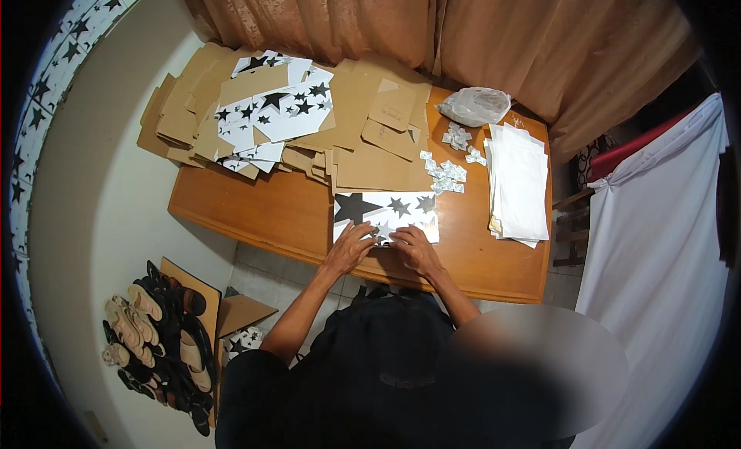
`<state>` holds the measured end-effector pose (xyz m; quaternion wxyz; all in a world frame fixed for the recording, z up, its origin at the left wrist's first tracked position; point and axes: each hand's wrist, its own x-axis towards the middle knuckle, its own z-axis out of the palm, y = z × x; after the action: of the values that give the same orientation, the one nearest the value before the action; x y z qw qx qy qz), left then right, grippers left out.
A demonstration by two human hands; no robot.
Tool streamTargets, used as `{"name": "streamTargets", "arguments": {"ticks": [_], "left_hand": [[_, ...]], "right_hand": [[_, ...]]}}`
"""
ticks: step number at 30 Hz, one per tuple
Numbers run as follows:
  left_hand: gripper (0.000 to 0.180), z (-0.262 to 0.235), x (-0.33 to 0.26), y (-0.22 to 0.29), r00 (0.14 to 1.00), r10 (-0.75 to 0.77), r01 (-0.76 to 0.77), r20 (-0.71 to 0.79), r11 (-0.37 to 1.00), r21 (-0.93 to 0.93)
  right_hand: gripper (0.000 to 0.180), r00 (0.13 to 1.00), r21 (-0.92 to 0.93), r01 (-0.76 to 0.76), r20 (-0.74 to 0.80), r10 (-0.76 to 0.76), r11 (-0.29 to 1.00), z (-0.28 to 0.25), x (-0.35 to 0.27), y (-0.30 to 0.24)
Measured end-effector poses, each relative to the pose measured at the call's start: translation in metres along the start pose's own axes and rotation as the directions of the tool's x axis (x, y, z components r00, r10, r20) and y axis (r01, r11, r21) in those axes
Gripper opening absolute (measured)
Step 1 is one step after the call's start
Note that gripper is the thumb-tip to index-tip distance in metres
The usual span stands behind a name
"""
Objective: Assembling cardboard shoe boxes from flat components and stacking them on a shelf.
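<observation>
At the table's near edge lies a star-printed cardboard piece (399, 208), white with black and grey stars; whether it is a flat blank or a folded box is hard to tell. My left hand (352, 247) bends its fingers over the near side, left of the middle. Close to it, my right hand (417, 250) curls its fingers on the same side, a small gap between the two. Both thumbs are mostly hidden. Brown cardboard (378, 171) lies directly behind the printed piece, and small white packets (448, 176) sit to its right.
Flat brown and star-printed cardboard (274, 113) is heaped at the back left of the wooden table (262, 213). White paper sheets (519, 182) are stacked on the right, with a clear plastic bag (475, 105) behind. Shoes (158, 333) stand low at the left; a white cloth (656, 217) hangs at the right.
</observation>
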<state>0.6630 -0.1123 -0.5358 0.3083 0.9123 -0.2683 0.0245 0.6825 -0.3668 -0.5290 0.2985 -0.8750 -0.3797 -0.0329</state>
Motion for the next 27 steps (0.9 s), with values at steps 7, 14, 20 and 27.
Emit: {"name": "streamTargets", "arguments": {"ticks": [7,14,20,27], "left_hand": [[0.027,0.0,-0.001,0.006,1.0,0.006,-0.006,0.008,1.0,0.001],[0.02,0.003,0.001,0.005,1.0,-0.022,0.022,0.005,1.0,-0.016],[0.019,0.007,0.002,0.003,1.0,-0.025,0.025,0.006,1.0,-0.005],[0.019,0.005,0.004,0.005,1.0,-0.024,0.024,-0.014,1.0,0.011]], "right_hand": [[0.039,0.989,0.004,0.132,-0.07,-0.131,0.991,0.007,-0.001,0.001],[0.032,0.99,0.004,0.128,-0.056,-0.128,0.992,0.008,-0.002,-0.011],[0.037,0.987,-0.087,0.157,-0.033,-0.16,0.984,0.021,-0.007,0.001],[0.038,0.99,-0.097,0.141,-0.011,-0.143,0.985,0.015,-0.002,-0.006]]}}
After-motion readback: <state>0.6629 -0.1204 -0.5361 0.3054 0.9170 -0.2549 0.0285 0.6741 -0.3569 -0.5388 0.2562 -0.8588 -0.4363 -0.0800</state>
